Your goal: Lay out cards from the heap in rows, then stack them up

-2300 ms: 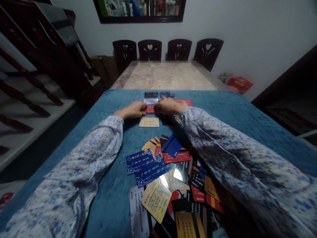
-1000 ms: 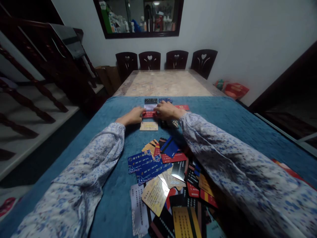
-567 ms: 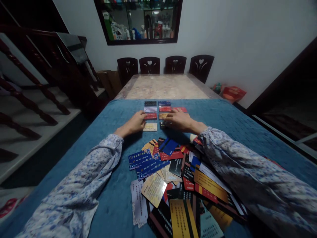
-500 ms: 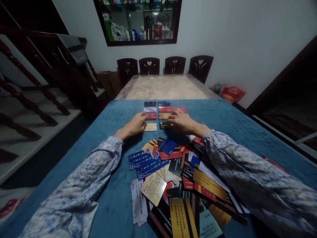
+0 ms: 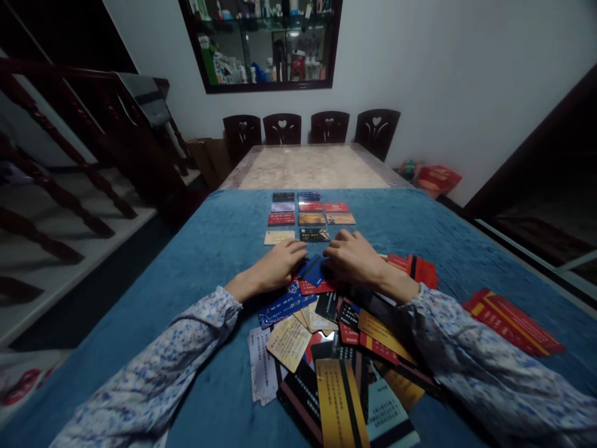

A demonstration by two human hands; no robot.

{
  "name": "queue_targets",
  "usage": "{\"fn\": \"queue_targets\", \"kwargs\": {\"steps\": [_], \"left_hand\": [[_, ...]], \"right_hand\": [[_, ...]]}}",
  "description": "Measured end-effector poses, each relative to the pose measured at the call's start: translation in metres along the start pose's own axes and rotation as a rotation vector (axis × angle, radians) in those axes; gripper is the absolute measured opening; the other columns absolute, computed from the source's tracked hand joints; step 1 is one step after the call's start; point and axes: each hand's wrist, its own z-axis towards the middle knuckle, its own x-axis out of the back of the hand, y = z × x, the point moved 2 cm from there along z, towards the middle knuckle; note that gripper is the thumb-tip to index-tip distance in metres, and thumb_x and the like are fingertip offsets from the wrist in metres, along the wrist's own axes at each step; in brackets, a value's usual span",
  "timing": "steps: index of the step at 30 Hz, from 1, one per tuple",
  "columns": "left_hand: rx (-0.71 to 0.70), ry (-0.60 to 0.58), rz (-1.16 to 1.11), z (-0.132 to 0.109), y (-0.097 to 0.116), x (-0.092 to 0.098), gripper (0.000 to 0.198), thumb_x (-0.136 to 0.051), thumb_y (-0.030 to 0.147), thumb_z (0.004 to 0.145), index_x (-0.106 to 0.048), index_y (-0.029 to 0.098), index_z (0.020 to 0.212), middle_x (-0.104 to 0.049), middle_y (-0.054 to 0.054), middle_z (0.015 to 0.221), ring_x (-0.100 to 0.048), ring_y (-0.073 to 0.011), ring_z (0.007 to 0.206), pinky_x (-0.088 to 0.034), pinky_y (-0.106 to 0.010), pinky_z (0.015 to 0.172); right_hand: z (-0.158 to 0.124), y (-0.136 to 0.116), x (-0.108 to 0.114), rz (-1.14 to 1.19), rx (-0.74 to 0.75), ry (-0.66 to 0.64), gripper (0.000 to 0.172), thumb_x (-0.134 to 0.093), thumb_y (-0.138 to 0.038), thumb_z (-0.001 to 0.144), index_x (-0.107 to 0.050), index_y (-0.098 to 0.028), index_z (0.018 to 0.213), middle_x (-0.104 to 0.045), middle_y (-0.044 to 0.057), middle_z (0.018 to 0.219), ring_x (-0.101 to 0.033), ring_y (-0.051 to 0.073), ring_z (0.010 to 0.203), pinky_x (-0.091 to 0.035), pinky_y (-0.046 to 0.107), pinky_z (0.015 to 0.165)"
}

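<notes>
A blue card (image 5: 313, 270) with a dark stripe lies tilted on top of a loose heap of cards, between my two hands. My left hand (image 5: 280, 266) rests at its left side, fingers spread and bent over the heap. At the card's right edge my right hand (image 5: 357, 262) has its fingers curled inward, apparently pinching the edge; the thumb is hidden. Beyond my hands, cards lie in short rows, with a black card (image 5: 314, 235), a cream card (image 5: 279, 238) and an orange card (image 5: 341, 219) among them. Below is a blue patterned card (image 5: 282, 308).
Nearer me the heap holds a gold card (image 5: 342, 404) and a teal card (image 5: 389, 414). Red cards (image 5: 515, 320) lie fanned by my right sleeve. A blue cloth (image 5: 209, 242) covers the near table; chairs (image 5: 282, 129) stand at its far end.
Both hands have drawn back from the card rows to the blue card on the heap. The orange card now shows whole at the right of its row.
</notes>
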Motion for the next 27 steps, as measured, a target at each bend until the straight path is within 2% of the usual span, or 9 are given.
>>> {"fn": "queue_targets", "kwargs": {"steps": [3, 5, 11, 15, 18, 22, 27], "left_hand": [[-0.013, -0.097, 0.015, -0.003, 0.02, 0.0, 0.056, -0.052, 0.0, 0.081, -0.058, 0.015, 0.134, -0.05, -0.015, 0.155, -0.036, -0.0303, 0.15, -0.038, -0.055, 0.121], [-0.01, -0.136, 0.031, -0.004, 0.028, 0.001, 0.05, -0.051, 0.002, 0.082, -0.061, 0.014, 0.13, -0.052, -0.015, 0.154, -0.033, -0.0315, 0.152, -0.036, -0.055, 0.123], [-0.01, -0.142, 0.034, -0.008, 0.042, 0.004, 0.039, -0.052, 0.004, 0.085, -0.065, 0.014, 0.12, -0.066, -0.015, 0.133, -0.031, -0.0322, 0.154, -0.035, -0.053, 0.122], [-0.009, -0.138, 0.037, -0.008, 0.048, 0.006, 0.033, -0.056, 0.004, 0.084, -0.068, 0.015, 0.112, -0.068, -0.014, 0.122, -0.032, -0.0347, 0.153, -0.035, -0.055, 0.121], [-0.023, -0.135, -0.001, -0.008, 0.05, 0.008, 0.032, -0.057, 0.003, 0.083, -0.069, 0.015, 0.109, -0.069, -0.013, 0.118, -0.036, -0.0348, 0.149, -0.037, -0.056, 0.12], [-0.038, -0.092, -0.068, -0.007, 0.045, 0.012, 0.028, -0.057, 0.004, 0.086, -0.071, 0.018, 0.106, -0.071, -0.01, 0.114, -0.043, -0.0324, 0.142, -0.042, -0.056, 0.116], [-0.018, -0.012, -0.102, -0.008, 0.034, 0.017, 0.034, -0.053, 0.006, 0.089, -0.069, 0.017, 0.116, -0.069, -0.013, 0.122, -0.045, -0.0318, 0.138, -0.044, -0.057, 0.114]], "right_hand": [[-0.003, -0.012, 0.001, 0.007, -0.027, -0.06, 0.024, -0.058, -0.036, 0.098, -0.076, -0.02, 0.1, -0.076, 0.015, 0.105, -0.053, 0.033, 0.111, -0.036, 0.04, 0.081], [-0.004, -0.016, 0.0, 0.015, -0.026, -0.069, 0.024, -0.058, -0.036, 0.097, -0.077, -0.021, 0.099, -0.076, 0.015, 0.105, -0.053, 0.034, 0.111, -0.037, 0.041, 0.082], [-0.006, -0.02, 0.0, 0.062, -0.033, -0.115, 0.027, -0.056, -0.035, 0.099, -0.077, -0.019, 0.103, -0.074, 0.016, 0.113, -0.053, 0.035, 0.115, -0.04, 0.043, 0.085], [-0.006, -0.019, -0.002, 0.129, 0.018, -0.145, 0.035, -0.056, -0.046, 0.1, -0.074, -0.02, 0.115, -0.071, 0.016, 0.124, -0.052, 0.035, 0.12, -0.042, 0.045, 0.09], [-0.006, -0.017, -0.007, 0.176, 0.083, -0.145, 0.05, -0.059, -0.06, 0.095, -0.071, -0.019, 0.123, -0.066, 0.017, 0.135, -0.052, 0.036, 0.121, -0.044, 0.048, 0.093], [-0.006, -0.015, -0.014, 0.193, 0.141, -0.082, 0.07, -0.06, -0.073, 0.088, -0.067, -0.019, 0.132, -0.057, 0.019, 0.144, -0.045, 0.04, 0.127, -0.044, 0.053, 0.095], [-0.007, -0.017, -0.014, 0.203, 0.114, -0.097, 0.07, -0.059, -0.07, 0.089, -0.062, -0.023, 0.141, -0.059, 0.02, 0.134, -0.047, 0.039, 0.121, -0.044, 0.054, 0.094]]}}
